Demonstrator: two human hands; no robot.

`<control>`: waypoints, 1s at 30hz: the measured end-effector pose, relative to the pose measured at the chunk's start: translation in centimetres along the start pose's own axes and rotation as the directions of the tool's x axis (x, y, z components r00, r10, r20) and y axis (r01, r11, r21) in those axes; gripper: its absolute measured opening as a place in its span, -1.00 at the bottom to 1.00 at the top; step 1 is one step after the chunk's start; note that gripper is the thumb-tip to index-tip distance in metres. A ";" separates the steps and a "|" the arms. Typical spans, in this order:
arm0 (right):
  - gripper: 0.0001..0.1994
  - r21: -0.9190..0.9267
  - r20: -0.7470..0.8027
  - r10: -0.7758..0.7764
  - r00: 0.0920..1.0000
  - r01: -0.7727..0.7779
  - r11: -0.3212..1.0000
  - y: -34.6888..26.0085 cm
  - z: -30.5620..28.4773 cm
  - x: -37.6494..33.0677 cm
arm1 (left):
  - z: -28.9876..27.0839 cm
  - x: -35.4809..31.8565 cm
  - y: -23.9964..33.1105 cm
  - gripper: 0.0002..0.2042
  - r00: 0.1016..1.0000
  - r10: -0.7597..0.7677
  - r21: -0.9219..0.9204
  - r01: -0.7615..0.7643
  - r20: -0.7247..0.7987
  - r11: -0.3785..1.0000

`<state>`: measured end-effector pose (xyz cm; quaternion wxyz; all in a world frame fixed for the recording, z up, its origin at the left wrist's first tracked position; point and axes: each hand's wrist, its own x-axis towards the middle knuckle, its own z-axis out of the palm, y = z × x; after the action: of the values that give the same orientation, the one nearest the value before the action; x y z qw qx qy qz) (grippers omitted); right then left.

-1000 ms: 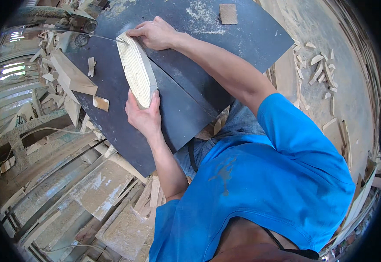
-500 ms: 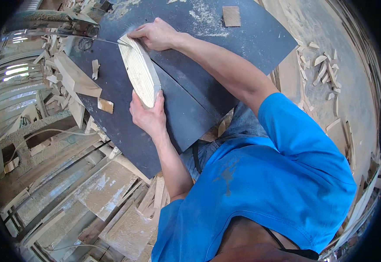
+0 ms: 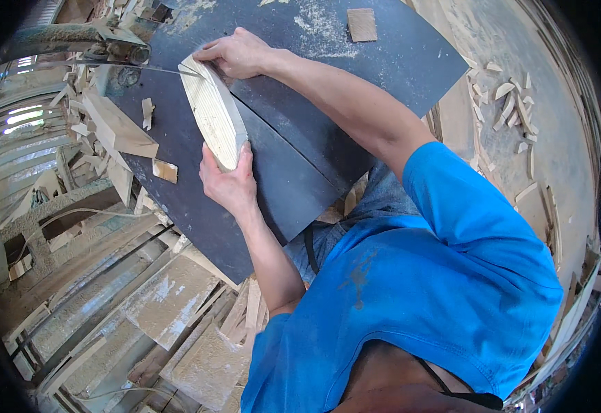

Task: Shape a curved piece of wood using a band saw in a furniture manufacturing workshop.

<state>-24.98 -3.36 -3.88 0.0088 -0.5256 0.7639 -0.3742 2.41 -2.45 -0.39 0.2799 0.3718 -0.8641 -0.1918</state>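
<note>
Barely any shift since a second ago: the curved wooden piece (image 3: 212, 113) sits in much the same spot on the dark table (image 3: 293, 172), both hands keeping their grip. Left hand (image 3: 229, 184) cups the near end, fingers curled up around the pale edge. Right hand (image 3: 238, 54) presses down on the far end, fingers bent over the wood, right by the thin bandsaw blade (image 3: 150, 67) that comes in from the left and meets the piece's far tip. Wood lies flat on its broad face, grain lines showing, running near to far just left of the seam in the table. Off to the left, a long wooden offcut (image 3: 118, 127) and a small wooden chip (image 3: 165, 170) lie on the table. Far side, a small square wooden block (image 3: 362, 24) rests among sawdust.
</note>
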 end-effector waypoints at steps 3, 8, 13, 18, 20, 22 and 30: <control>-0.42 0.021 0.054 0.046 0.998 -0.047 0.999 0.0 0.3 0.4 | 0.0 0.2 -0.3 -0.27 1.000 -0.004 -0.004 0.004 0.005 1.000; -0.44 0.025 0.055 0.052 0.997 -0.053 0.998 0.2 0.1 0.7 | 0.1 0.6 -0.4 -0.27 1.000 0.003 -0.029 -0.003 0.000 1.000; -0.43 0.019 0.082 0.073 0.994 -0.074 0.997 0.2 0.2 1.0 | 0.2 0.8 -0.4 -0.28 0.998 0.049 -0.024 -0.050 -0.047 0.998; -0.42 -0.009 0.067 0.044 0.997 -0.043 0.999 0.4 0.4 1.3 | 0.2 1.3 -0.5 -0.28 0.999 0.036 -0.014 -0.036 -0.009 0.999; -0.41 -0.014 0.068 0.047 0.997 -0.046 0.999 0.5 0.4 1.4 | 0.2 1.4 -0.6 -0.28 0.999 0.047 -0.007 -0.047 -0.011 0.999; -0.41 0.015 0.008 0.009 1.000 -0.009 1.000 0.5 0.5 1.5 | 0.2 1.5 -0.6 -0.29 0.995 0.087 -0.010 -0.088 -0.053 0.996; -0.39 -0.035 0.016 0.026 1.000 -0.026 0.999 0.7 0.8 1.9 | 0.5 2.0 -1.1 -0.29 0.999 0.034 -0.035 -0.035 -0.009 0.999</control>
<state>-26.08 -5.23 -4.14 0.0111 -0.5188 0.7770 -0.3563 1.52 -4.60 -0.63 0.2932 0.3527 -0.8657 -0.2006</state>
